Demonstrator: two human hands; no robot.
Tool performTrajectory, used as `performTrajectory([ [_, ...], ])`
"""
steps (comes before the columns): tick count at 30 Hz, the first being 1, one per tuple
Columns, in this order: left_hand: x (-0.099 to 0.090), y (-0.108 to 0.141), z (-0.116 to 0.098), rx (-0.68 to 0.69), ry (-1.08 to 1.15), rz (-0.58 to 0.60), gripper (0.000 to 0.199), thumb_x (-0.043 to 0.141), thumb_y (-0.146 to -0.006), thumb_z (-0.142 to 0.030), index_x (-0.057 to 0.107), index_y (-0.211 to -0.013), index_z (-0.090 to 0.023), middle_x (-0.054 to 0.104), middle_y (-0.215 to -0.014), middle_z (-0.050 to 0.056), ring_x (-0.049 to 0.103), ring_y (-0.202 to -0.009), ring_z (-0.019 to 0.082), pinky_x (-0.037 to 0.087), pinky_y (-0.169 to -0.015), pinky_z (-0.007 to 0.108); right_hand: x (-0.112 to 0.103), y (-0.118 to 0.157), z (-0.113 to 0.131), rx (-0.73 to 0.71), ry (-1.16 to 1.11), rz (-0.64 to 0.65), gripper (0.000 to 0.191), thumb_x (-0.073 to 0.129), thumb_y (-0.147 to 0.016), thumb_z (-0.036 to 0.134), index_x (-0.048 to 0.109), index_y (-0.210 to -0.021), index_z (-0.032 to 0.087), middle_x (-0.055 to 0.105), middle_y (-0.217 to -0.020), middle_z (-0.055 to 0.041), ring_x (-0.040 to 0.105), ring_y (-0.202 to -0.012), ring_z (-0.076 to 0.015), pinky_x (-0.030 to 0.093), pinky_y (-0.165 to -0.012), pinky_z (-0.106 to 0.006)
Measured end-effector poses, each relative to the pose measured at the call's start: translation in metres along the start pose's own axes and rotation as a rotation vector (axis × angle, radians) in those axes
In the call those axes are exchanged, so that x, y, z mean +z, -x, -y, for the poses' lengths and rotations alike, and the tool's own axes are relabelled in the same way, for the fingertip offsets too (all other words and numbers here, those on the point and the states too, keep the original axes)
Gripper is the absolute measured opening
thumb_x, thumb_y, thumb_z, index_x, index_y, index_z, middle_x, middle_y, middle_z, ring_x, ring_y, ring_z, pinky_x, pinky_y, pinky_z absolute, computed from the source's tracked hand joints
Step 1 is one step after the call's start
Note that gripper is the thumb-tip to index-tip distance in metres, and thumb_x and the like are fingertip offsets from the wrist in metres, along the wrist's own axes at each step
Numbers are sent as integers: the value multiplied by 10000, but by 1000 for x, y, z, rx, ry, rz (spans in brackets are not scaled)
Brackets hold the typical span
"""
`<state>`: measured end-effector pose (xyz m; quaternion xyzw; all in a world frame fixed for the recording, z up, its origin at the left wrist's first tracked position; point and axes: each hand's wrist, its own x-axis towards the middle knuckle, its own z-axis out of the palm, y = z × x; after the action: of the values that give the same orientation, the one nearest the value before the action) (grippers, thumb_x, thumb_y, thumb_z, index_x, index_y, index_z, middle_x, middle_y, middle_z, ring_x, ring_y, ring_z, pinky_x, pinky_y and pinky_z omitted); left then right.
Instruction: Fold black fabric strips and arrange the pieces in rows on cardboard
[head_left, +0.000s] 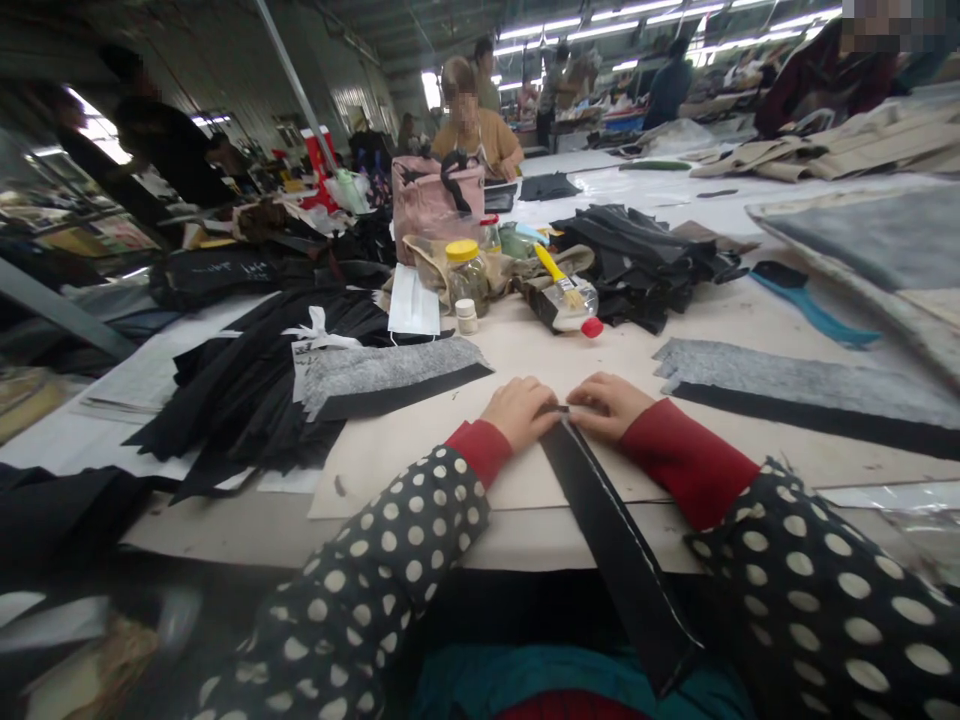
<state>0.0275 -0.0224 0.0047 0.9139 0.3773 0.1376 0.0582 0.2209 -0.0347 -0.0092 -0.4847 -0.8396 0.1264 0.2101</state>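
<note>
Across the near edge of the desk (pixel 517 543) lies the strip (pixel 604 510), its near end overhanging; the left hand (pixel 523 412) and right hand (pixel 611 405) pinch its far end, likely keeping it flat and steady.

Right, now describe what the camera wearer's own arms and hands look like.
On both sides, loose black fabric sleeves with round cream polka dots lead to plain red fabric cuffs, more of which shows on the right. The left hand and right hand wear no gloves.
</note>
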Motion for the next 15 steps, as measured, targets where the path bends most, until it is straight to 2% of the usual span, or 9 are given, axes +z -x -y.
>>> performTrajectory([
  [5, 3, 2, 4, -19, 81, -11, 241, 475, -804, -359, 589, -990, -256, 531, -944, 28, 469, -889, 176, 385, -795, 332, 7, -1, 3, -13, -35, -16, 176, 599, -656, 302, 613, -749, 153, 553, -777, -61, 507, -732, -163, 416, -705, -315],
  [9, 5, -1, 9, -16, 182, -17, 210, 462, -813, -305, 629, -923, -242, 563, -913, 24, 491, -884, 160, 380, -825, 319, 9, -3, 4, 20, -160, -15, 144, 601, -637, 283, 592, -702, 154, 534, -722, -36, 491, -660, -130, 412, -620, -271],
  [12, 5, -3, 13, -8, 283, -31, 190, 475, -802, -276, 636, -868, -201, 603, -857, 20, 519, -849, 150, 390, -821, 300, 4, -2, 4, 123, -379, 46, 243, 575, -657, 378, 595, -743, 152, 543, -702, -22, 480, -600, -110, 404, -563, -254],
  [15, 4, -4, 13, 13, 428, -53, 180, 474, -798, -250, 630, -842, -171, 623, -829, 20, 542, -811, 135, 409, -794, 266, -4, -1, 6, 267, -663, 141, 390, 562, -643, 496, 607, -790, 138, 580, -693, -23, 509, -613, -113, 418, -593, -263],
])
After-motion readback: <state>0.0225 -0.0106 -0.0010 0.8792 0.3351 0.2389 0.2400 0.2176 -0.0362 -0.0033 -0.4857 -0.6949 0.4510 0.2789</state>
